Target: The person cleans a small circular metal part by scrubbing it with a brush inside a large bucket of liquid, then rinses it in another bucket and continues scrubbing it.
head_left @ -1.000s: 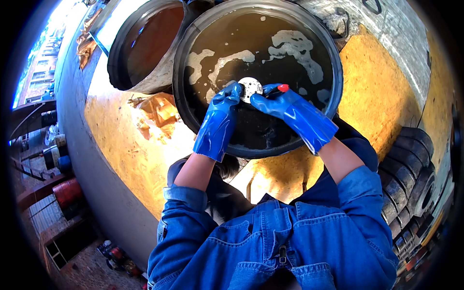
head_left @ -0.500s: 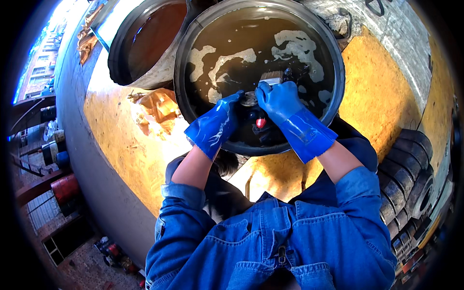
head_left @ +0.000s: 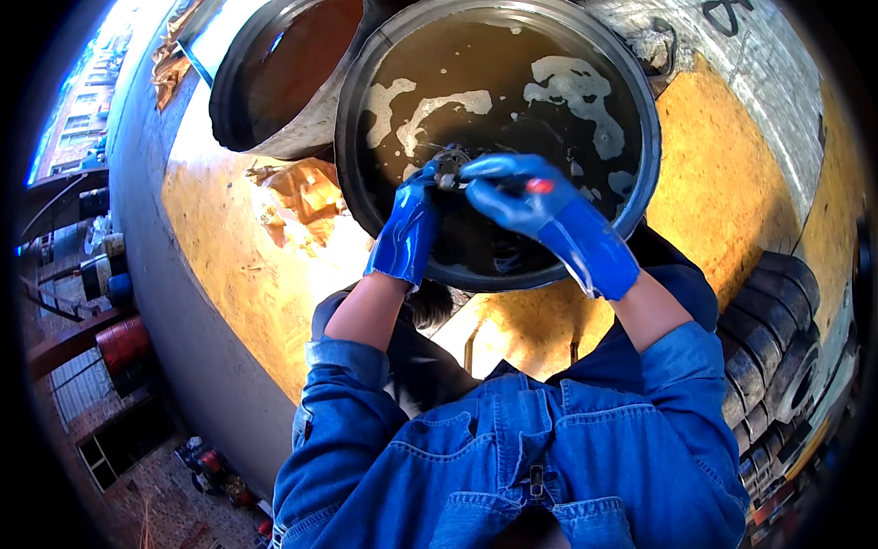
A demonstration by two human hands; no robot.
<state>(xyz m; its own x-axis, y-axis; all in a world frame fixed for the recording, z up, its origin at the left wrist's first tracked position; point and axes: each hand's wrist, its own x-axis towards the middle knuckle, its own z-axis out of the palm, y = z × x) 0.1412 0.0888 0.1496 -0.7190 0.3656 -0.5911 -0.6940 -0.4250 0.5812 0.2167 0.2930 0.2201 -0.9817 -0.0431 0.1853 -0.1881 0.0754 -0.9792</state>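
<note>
Over a wide round tub of murky brown liquid, both of my hands work in blue rubber gloves. My left hand grips a small round metal part by its edge. My right hand is closed around a paintbrush; the red tip of its handle sticks out on the right. The brush's bristle end points left at the metal part, mostly covered by my fingers and blurred. Patches of pale foam float on the liquid beyond my hands.
A bucket of reddish-brown liquid stands left of the tub. Crumpled orange-brown wrapping lies on the yellowish board. Dark ring-shaped parts are stacked at right, below a large grey metal surface.
The brush has turned from pointing away to pointing left at the metal part, its red tip swinging up and right. My left hand has raised the part slightly and moved it left.
</note>
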